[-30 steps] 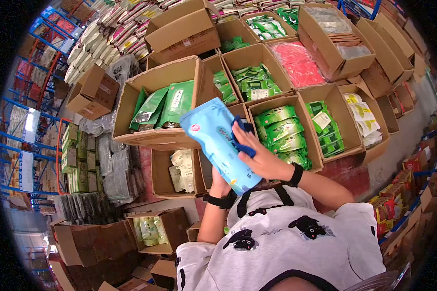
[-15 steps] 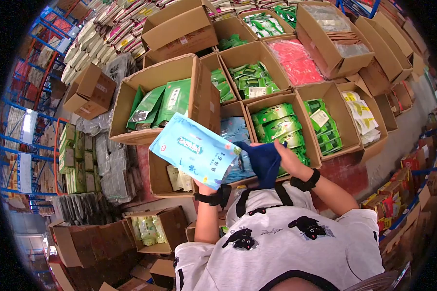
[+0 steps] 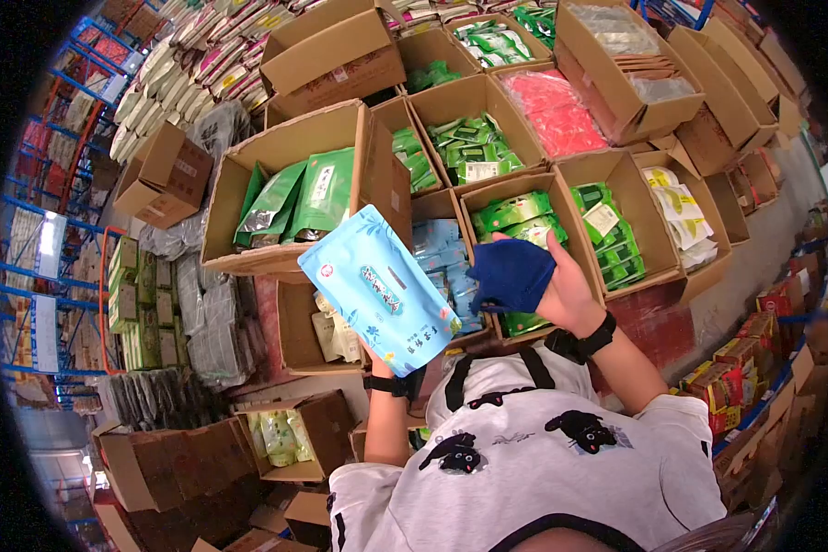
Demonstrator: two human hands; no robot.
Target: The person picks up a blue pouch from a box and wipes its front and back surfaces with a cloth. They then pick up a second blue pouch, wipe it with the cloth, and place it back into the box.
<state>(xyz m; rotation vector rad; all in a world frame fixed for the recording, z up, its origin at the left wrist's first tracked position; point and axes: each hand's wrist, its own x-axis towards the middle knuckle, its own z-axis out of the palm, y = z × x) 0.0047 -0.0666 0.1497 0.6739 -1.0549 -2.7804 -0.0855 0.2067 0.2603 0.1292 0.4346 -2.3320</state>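
My left hand (image 3: 383, 369) is mostly hidden behind a light blue stand-up pouch (image 3: 377, 290) with printed lettering and leaf pictures, which it holds up tilted, front face toward me. In my right hand (image 3: 572, 293) is a folded dark navy cloth (image 3: 513, 276), lying against the palm and fingers, to the right of the pouch and apart from it. Beneath both hands, an open carton of similar light blue packets (image 3: 440, 247) shows in part. Green packets (image 3: 523, 216) fill the carton behind the cloth.
A raised carton (image 3: 276, 124) of large green pouches stands left of centre. Around it are cartons of green packets (image 3: 474, 147), pink packets (image 3: 552, 110) and white-yellow packets (image 3: 681, 212). Blue racking (image 3: 51, 267) rises at far left; grey wrapped bundles (image 3: 216, 317) are stacked nearby.
The pouch has turned more upright and faces me more squarely. My right hand has moved slightly right with the cloth, away from the pouch, and its palm shows more.
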